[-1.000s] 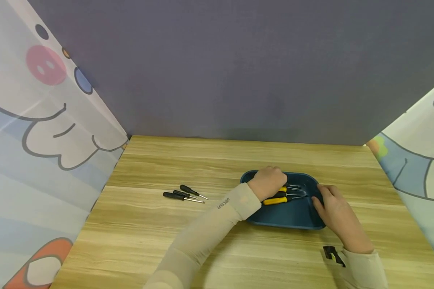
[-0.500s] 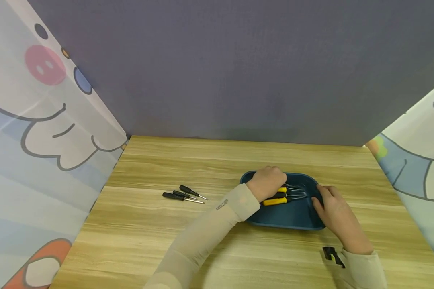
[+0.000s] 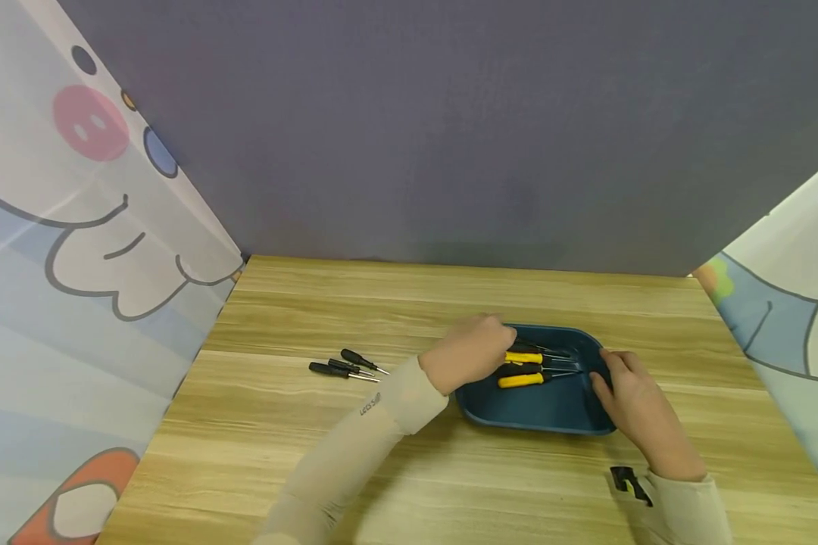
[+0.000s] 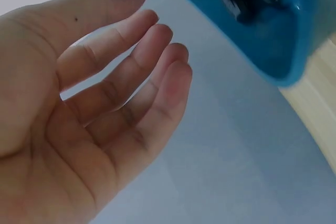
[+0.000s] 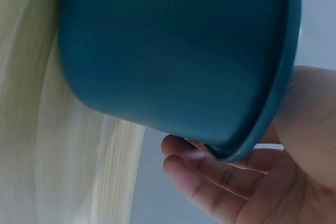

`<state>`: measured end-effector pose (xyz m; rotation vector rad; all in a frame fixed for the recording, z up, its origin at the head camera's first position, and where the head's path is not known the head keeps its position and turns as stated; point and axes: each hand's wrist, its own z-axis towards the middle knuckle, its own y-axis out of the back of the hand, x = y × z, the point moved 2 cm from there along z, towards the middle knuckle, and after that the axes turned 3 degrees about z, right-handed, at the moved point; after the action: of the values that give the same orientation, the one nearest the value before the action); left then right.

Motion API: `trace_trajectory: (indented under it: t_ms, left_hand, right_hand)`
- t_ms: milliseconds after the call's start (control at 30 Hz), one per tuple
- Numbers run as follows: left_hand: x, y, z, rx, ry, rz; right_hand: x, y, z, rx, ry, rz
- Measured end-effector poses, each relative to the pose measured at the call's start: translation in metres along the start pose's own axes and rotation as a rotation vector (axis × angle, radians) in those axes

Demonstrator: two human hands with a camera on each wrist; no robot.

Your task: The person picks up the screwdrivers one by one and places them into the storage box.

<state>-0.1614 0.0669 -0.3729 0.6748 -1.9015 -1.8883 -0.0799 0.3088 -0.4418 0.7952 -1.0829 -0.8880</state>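
Note:
A dark blue tray (image 3: 545, 412) sits right of the table's middle. Inside it lie several screwdrivers with yellow handles (image 3: 520, 381) and black handles. Above the tray's left end is my left hand (image 3: 469, 352), blurred. In the left wrist view that hand (image 4: 100, 98) holds nothing; its fingers are loosely bent, apart from the tray rim (image 4: 252, 69). My right hand (image 3: 632, 400) grips the tray's right rim, thumb on the inner side. In the right wrist view its fingers (image 5: 226, 177) reach round the outside of the tray wall (image 5: 173, 51).
Several small black-handled screwdrivers (image 3: 330, 369) lie together on the wooden table (image 3: 273, 439) at left. A small black and yellow piece (image 3: 629, 484) is beside the right sleeve. A grey panel (image 3: 409, 151) stands behind, with cartoon-printed cloth (image 3: 14, 341) at the sides.
My left hand has moved left, away from the screwdrivers in the tray, uncovering more of their handles. The right hand has stayed on the tray's rim.

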Motion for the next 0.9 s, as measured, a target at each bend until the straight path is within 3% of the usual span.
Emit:
trace_trajectory:
  t_ms: [267,567,900]
  left_hand:
    - [0.016,0.004,-0.044,-0.082,0.062,-0.025]
    - [0.03,-0.004,-0.092,-0.179,0.13,0.014]
    - [0.046,-0.016,-0.122,-0.223,0.164,0.007]
  right_hand:
    - [0.001,0.0,0.0,-0.003,0.009,-0.006]
    - [0.001,0.0,-0.002,0.013,0.0,-0.012]
    - [0.0,0.0,-0.001,0.006,0.01,-0.014]
